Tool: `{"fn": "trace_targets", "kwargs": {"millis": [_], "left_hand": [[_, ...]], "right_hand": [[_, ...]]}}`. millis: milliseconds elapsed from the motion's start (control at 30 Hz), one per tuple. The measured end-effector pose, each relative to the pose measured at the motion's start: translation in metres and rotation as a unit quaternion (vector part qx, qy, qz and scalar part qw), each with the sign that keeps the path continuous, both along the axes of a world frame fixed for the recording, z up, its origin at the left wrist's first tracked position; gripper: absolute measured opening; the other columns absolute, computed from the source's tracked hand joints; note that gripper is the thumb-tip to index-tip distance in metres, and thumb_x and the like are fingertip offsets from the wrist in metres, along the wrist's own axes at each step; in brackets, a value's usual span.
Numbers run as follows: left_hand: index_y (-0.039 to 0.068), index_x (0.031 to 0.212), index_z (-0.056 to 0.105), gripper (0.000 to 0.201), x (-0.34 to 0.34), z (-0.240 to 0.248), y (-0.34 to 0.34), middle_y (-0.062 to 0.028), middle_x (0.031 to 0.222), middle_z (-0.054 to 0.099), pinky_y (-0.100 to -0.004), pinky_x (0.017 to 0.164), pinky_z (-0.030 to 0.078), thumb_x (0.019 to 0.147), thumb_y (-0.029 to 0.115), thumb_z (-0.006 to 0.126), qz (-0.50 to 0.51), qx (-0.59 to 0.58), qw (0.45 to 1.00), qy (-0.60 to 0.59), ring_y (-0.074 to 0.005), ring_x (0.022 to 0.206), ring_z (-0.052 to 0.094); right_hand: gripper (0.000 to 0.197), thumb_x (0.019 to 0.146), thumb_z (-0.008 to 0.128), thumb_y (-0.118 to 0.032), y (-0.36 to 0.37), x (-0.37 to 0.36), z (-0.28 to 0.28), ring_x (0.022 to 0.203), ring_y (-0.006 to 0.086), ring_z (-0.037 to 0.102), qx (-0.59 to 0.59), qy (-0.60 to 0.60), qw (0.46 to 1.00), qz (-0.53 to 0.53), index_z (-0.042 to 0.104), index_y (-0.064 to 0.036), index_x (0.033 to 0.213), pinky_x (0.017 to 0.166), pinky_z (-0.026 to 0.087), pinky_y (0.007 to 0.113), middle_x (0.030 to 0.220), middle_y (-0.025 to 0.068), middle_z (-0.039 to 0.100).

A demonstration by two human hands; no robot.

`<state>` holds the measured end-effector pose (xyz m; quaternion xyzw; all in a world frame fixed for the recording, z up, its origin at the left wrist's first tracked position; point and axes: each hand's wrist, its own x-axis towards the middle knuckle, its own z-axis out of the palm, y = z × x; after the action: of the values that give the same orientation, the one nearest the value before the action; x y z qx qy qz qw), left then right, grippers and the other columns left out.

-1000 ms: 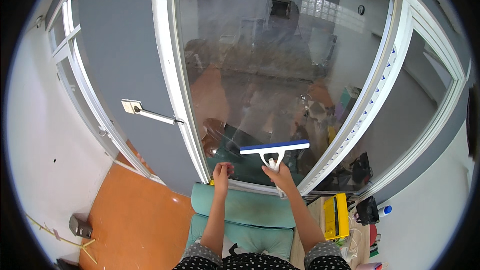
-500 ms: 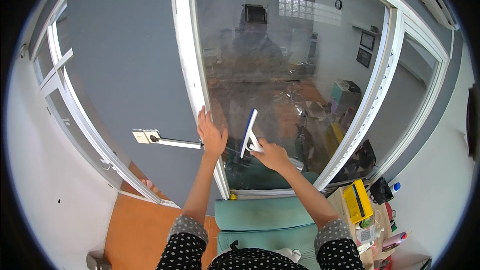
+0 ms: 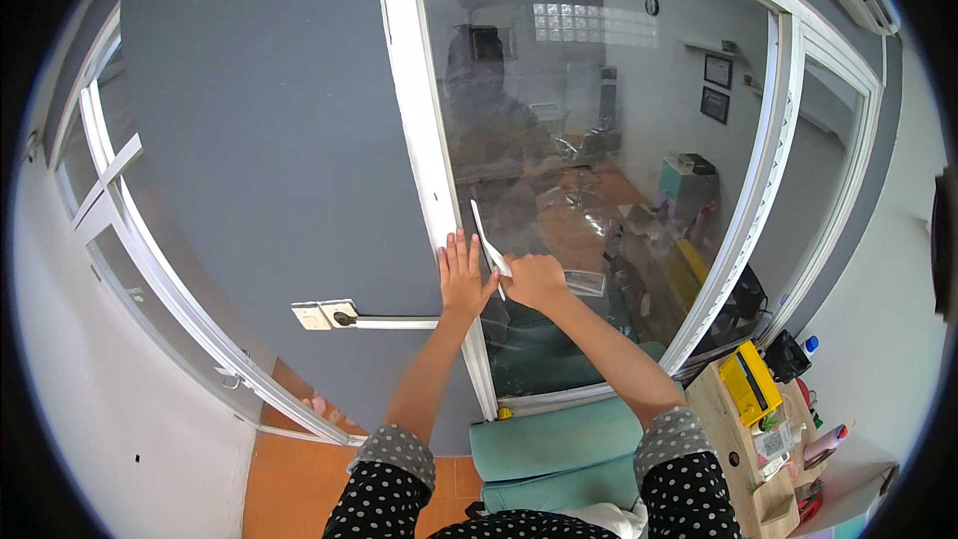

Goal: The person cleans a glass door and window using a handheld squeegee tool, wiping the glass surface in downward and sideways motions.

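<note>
Now at the left edge: squeegee brought in beside the window frame

Half a second ago the white squeegee (image 3: 485,236) stood clear of the left window frame (image 3: 427,140); it has since come in just beside it, its long side nearly upright and leaning a little to the left at the top. The left hand (image 3: 462,279) has its fingers spread and appears laid along that frame, thumb pointing toward the squeegee. The right hand (image 3: 536,282) is curled round the squeegee's handle, knuckles outward; most of the grip is hidden. For the wiping in hand, this puts the tool at the border of the glass pane (image 3: 569,130), though I cannot tell whether the blade presses on it.

Leftward, the frame and spread fingers leave little room, and a socket plate (image 3: 314,315) with white trunking (image 3: 399,323) sits on the grey wall beyond. Upward and rightward, bare glass stretches to the right-hand mullion (image 3: 786,70). Below, the bottom rail (image 3: 559,398) bounds the pane, with a teal padded seat (image 3: 554,439) in front. The wooden desk (image 3: 717,419) and its yellow case (image 3: 750,384) stand well apart, right of the right forearm.
</note>
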<state>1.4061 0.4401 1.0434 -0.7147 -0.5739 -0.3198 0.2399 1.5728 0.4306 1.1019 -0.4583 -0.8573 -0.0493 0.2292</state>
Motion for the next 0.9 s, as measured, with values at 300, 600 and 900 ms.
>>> {"fn": "trace_targets", "kwargs": {"millis": [300, 600, 900], "left_hand": [[0.001, 0.143, 0.024, 0.082, -0.001, -0.001, -0.002, -0.0255, 0.150, 0.011, -0.0538, 0.111, 0.007, 0.083, 0.052, 0.048, 0.006, -0.001, 1.000, 0.000, -0.0402, 0.139, 0.008], [0.006, 0.143, 0.029, 0.086, -0.001, -0.006, 0.003, -0.0239, 0.149, 0.017, -0.0540, 0.110, 0.011, 0.079, 0.059, 0.053, 0.025, 0.058, 0.998, 0.015, -0.0383, 0.139, 0.013], [0.001, 0.142, 0.025, 0.088, 0.002, -0.004, -0.001, -0.0291, 0.147, 0.014, -0.0570, 0.109, 0.010, 0.080, 0.057, 0.053, 0.015, 0.037, 0.999, 0.018, -0.0433, 0.138, 0.009]], "right_hand": [[0.031, 0.074, 0.062, -0.031, 0.015, -0.010, -0.001, 0.072, 0.0327, 0.066, 0.023, -0.052, 0.997, 0.045, 0.059, -0.0041, 0.090, 0.065, 0.052, 0.043, 0.076, 0.0165, 0.066], [0.049, 0.074, 0.064, -0.052, 0.022, 0.010, -0.025, 0.066, 0.0303, 0.067, 0.024, -0.020, 0.999, -0.007, 0.061, -0.0048, 0.086, 0.058, 0.053, 0.040, 0.069, 0.0130, 0.065], [0.057, 0.073, 0.061, -0.062, 0.019, 0.077, -0.038, 0.062, 0.0294, 0.066, 0.017, -0.037, 0.995, -0.089, 0.062, -0.0057, 0.084, 0.057, 0.053, 0.039, 0.065, 0.0125, 0.064]]}}
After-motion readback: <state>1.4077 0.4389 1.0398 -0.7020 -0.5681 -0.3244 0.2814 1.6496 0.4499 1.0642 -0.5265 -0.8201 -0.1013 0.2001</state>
